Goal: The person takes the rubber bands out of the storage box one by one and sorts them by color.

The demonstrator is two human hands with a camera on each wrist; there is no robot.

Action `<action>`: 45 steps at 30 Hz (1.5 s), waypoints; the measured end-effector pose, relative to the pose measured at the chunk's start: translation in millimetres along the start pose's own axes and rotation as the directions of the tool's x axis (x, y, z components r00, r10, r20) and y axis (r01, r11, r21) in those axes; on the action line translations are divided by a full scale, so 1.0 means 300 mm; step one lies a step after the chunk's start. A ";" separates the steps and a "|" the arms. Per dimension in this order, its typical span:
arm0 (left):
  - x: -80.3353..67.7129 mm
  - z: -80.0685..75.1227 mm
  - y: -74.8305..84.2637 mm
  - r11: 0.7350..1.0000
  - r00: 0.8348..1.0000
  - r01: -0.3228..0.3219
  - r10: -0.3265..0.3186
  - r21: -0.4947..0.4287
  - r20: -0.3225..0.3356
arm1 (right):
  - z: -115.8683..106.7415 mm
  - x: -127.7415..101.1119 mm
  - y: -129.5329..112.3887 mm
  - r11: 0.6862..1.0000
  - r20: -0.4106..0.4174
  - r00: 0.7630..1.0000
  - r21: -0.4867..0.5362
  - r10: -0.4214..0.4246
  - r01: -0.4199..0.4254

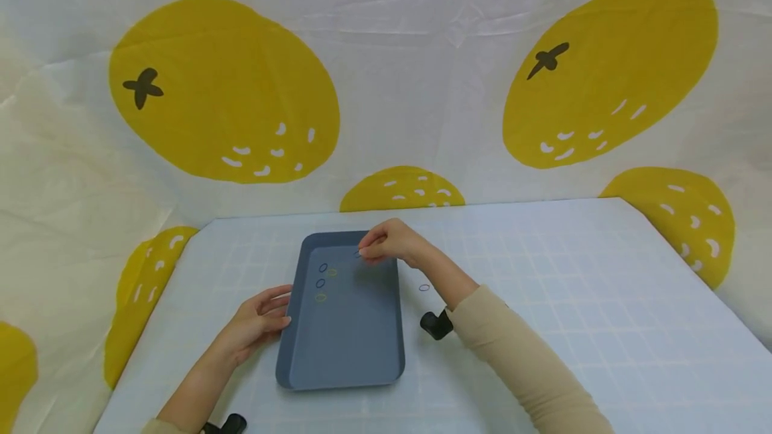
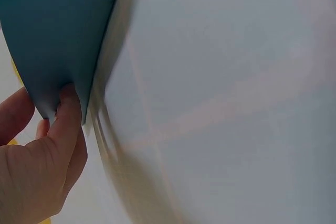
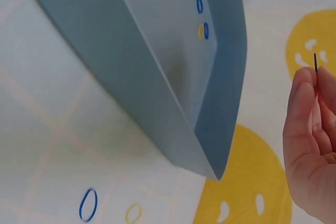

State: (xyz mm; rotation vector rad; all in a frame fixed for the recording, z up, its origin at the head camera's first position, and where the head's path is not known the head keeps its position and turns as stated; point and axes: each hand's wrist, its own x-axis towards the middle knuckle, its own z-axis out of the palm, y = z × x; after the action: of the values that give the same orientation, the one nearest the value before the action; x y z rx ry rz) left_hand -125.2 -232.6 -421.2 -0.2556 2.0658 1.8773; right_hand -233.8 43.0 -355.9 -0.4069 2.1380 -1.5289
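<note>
My left hand [image 1: 256,323] holds the left side of a blue-grey tray [image 1: 345,347], its thumb and fingers at the rim; the left wrist view shows fingers on both sides of the wall. Over the tray's far right part, my right hand [image 1: 395,244] pinches a small blue rubber band [image 3: 315,61] between thumb and fingertips, seen edge-on in the right wrist view. Thin loops lie inside the tray at the far left: two blue, one of them this blue rubber band [image 1: 320,283], and two yellow, among them this yellow rubber band [image 1: 321,298].
Right of the tray, another blue loop [image 3: 88,204] and a yellow loop [image 3: 133,213] lie on the pale checked tablecloth [image 1: 579,327]. Black wrist devices show at both forearms. A white curtain [image 1: 422,106] with yellow fruit prints hangs behind the table.
</note>
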 end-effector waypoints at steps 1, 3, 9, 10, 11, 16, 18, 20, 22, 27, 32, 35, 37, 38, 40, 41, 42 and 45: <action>0.000 0.000 0.000 1.000 1.000 0.002 -0.002 0.000 0.003 | -0.008 -0.004 0.002 1.000 -0.003 1.000 0.000 0.002 -0.002; -0.001 0.001 0.000 1.000 1.000 0.002 -0.002 0.000 0.007 | -0.023 -0.010 0.004 1.000 -0.013 1.000 0.001 0.006 -0.006; 0.001 -0.001 0.002 1.000 1.000 -0.010 0.010 0.000 0.007 | -0.075 -0.027 0.012 1.000 -0.037 0.999 0.005 0.008 -0.008; 0.001 -0.002 0.002 1.000 1.000 -0.009 0.009 -0.001 0.006 | -0.083 -0.029 0.016 1.000 -0.038 0.999 0.004 0.006 -0.006; 0.001 -0.002 0.002 1.000 1.000 -0.009 0.009 -0.002 0.006 | -0.091 -0.031 0.020 1.000 -0.038 0.999 0.002 0.006 -0.006; 0.001 -0.001 -0.004 1.000 1.000 -0.017 0.017 -0.006 0.020 | -0.132 -0.046 0.036 1.000 -0.039 0.999 0.009 0.011 -0.011; 0.002 0.000 -0.007 1.000 0.999 -0.025 0.026 -0.011 0.025 | -0.147 -0.053 0.039 1.000 -0.045 0.999 0.015 0.016 -0.016; 0.002 0.001 -0.008 0.999 0.999 -0.034 0.034 -0.007 0.029 | -0.161 -0.059 0.043 1.000 -0.054 0.998 0.012 0.019 -0.019; 0.003 0.002 -0.006 0.999 0.999 -0.035 0.035 -0.009 0.022 | -0.173 -0.064 0.046 1.000 -0.062 0.998 0.005 0.016 -0.016; 0.002 0.002 -0.003 1.000 1.000 -0.029 0.029 0.003 0.011 | -0.197 -0.077 0.056 1.000 -0.070 0.997 0.002 0.015 -0.015; -0.001 0.003 -0.003 1.000 0.999 -0.030 0.030 0.002 0.011 | -0.224 -0.094 0.075 1.000 -0.083 0.996 0.002 0.019 -0.019; -0.003 0.004 -0.005 1.000 1.000 -0.022 0.022 -0.002 0.003 | -0.243 -0.104 0.091 1.000 -0.086 0.996 -0.005 0.024 -0.024; -0.005 0.005 -0.006 1.000 1.000 -0.016 0.016 0.001 0.002 | -0.254 -0.110 0.103 1.000 -0.087 0.996 -0.012 0.024 -0.026; -0.005 0.006 -0.006 1.000 1.000 -0.010 0.010 -0.002 -0.003 | -0.260 -0.113 0.108 1.000 -0.089 0.996 -0.012 0.025 -0.026; -0.005 0.006 -0.006 1.000 1.000 -0.006 0.006 -0.005 -0.008 | -0.271 -0.121 0.111 1.000 -0.095 0.995 -0.015 0.026 -0.027; -0.005 0.005 -0.005 1.000 1.000 -0.007 0.007 -0.004 -0.007 | -0.276 -0.124 0.114 0.999 -0.098 0.995 -0.021 0.026 -0.028; -0.006 0.005 -0.004 1.000 1.000 -0.009 0.009 -0.003 -0.005 | -0.282 -0.127 0.117 0.999 -0.098 0.995 -0.023 0.028 -0.030; -0.005 0.003 -0.002 1.000 1.000 -0.013 0.013 -0.009 -0.002 | -0.296 -0.136 0.125 0.999 -0.107 0.993 -0.019 0.045 -0.047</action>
State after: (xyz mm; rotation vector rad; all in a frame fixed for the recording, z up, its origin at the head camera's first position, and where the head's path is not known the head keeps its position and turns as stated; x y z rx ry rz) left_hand -123.5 -231.9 -421.2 -0.2471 2.0661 1.8949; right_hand -246.1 146.9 -359.4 -0.2865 2.2308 -1.5347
